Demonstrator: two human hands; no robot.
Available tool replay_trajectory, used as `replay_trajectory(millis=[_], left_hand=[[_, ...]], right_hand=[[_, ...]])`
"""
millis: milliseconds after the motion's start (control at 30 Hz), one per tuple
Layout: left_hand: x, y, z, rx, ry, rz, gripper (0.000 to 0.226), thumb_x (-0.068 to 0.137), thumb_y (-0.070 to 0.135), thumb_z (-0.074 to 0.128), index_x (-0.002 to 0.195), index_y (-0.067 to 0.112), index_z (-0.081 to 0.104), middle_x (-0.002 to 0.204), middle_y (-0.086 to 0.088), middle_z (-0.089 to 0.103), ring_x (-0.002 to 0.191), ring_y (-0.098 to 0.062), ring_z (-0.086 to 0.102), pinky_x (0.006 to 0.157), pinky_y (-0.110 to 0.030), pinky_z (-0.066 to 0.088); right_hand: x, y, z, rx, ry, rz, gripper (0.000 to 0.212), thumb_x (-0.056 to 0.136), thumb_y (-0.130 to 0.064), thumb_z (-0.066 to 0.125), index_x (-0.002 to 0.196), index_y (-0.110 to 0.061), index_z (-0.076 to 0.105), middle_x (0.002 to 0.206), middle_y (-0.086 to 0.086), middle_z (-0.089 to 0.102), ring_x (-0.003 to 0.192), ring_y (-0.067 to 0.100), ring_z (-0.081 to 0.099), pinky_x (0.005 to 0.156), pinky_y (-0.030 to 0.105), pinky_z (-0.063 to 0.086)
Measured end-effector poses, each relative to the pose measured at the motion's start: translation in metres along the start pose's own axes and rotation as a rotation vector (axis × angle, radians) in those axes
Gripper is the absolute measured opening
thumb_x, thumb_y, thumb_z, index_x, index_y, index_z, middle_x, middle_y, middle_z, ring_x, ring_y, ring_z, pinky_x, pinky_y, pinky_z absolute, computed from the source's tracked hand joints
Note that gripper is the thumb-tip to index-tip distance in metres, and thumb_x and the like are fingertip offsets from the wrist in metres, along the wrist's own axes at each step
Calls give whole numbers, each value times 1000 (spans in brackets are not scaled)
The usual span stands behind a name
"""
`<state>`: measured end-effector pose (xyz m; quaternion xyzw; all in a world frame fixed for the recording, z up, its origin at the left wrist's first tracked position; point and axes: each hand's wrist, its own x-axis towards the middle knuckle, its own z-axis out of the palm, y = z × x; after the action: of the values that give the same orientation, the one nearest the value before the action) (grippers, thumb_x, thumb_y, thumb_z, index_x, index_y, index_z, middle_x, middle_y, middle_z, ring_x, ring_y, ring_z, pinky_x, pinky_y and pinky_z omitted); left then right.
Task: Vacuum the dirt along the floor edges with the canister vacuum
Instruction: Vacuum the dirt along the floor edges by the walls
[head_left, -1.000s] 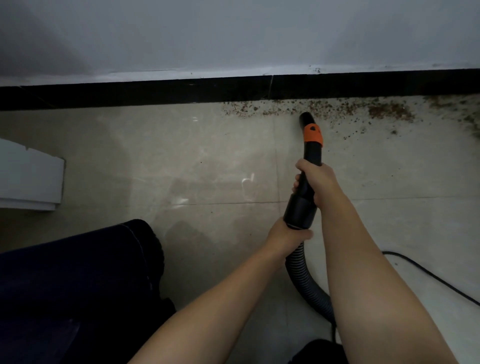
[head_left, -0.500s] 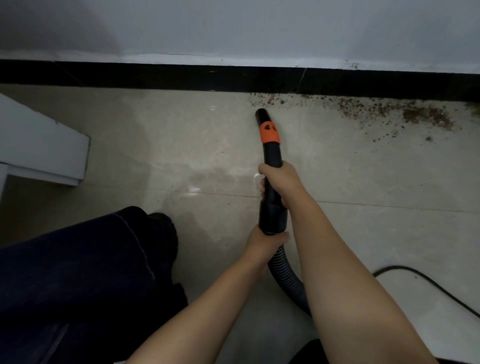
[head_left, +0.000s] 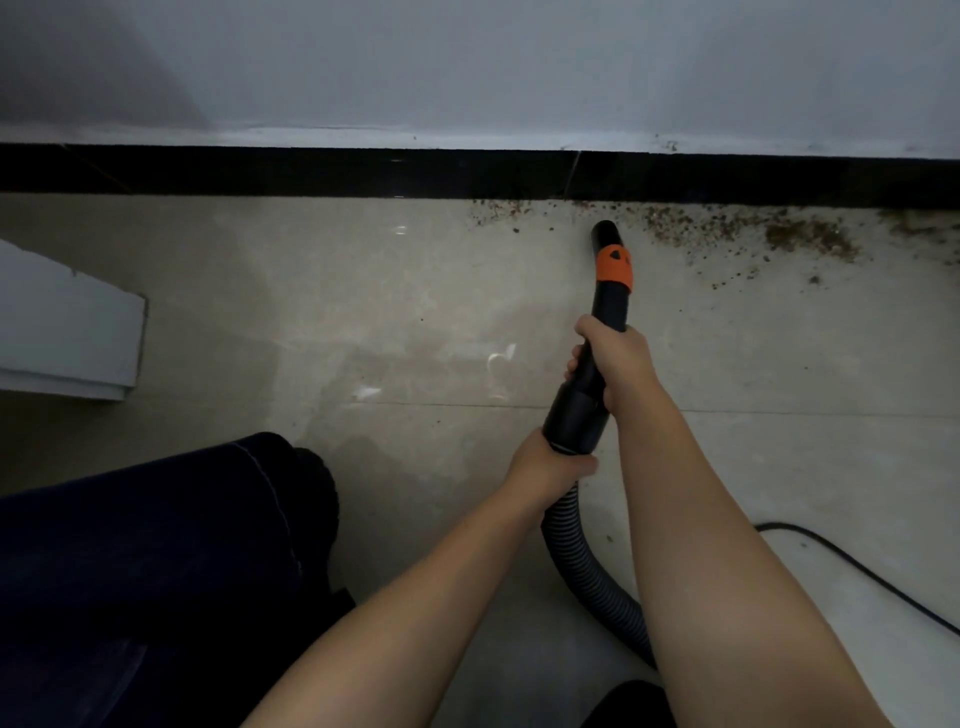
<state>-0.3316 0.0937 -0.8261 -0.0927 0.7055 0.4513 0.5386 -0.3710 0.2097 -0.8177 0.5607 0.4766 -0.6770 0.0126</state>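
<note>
Black nozzle (head_left: 609, 291) near baseboard (head_left: 311, 171) dirt (head_left: 800, 236); right hand (head_left: 618, 358) wraps it, left hand (head_left: 545, 462) grips its cuff by hose (head_left: 587, 566).

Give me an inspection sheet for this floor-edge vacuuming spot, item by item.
Surface: pale tiled floor, glossy, with grout lines.
Job's things: vacuum nozzle tip near the black skirting; brown dirt along the edge, mostly right of the nozzle; ribbed hose trails back.
Clutter: white panel at left.
Grippers: right hand holds the wand; left hand holds the hose cuff.
Cables: black cord on the floor, right.
Surroundings: white wall; the person's dark trouser leg.
</note>
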Motion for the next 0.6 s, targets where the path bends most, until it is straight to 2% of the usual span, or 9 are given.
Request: replay_trajectory(millis=[167,367,500,600], left_hand=[[5,7,9,9,-24,1,43,82,8,64,124,8,55,103,-7,59,93,-20,55,77,-28,43],[6,-5,-5,-19,74,-27,42,81,10,66,122,8,55,105,-6,60,96,-20,56,77,-27,44],[0,-20,-18,-113,127,-73,36,83,10,64,118,11,56,92,1,57,90,-16,54,74,-26,42],[-5,-26,-29,-183,164,-79,34,82,10,65,115,13,57,97,-3,62,92,-18,58,70,-24,46]], right_hand=[[7,-7,-10,20,20,-2,10,85,-7,57,83,-11,47,61,7,49,47,18,47,48,28,46],[1,2,21,-82,-74,-15,10,84,-8,57,88,-12,49,61,7,50,47,18,48,47,26,46],[-5,14,47,-191,-157,-23,11,83,-9,57,90,-11,49,61,7,52,46,18,48,48,27,46],[-9,20,65,-241,-219,-47,11,83,-9,57,90,-11,49,61,6,52,46,18,49,48,27,46]])
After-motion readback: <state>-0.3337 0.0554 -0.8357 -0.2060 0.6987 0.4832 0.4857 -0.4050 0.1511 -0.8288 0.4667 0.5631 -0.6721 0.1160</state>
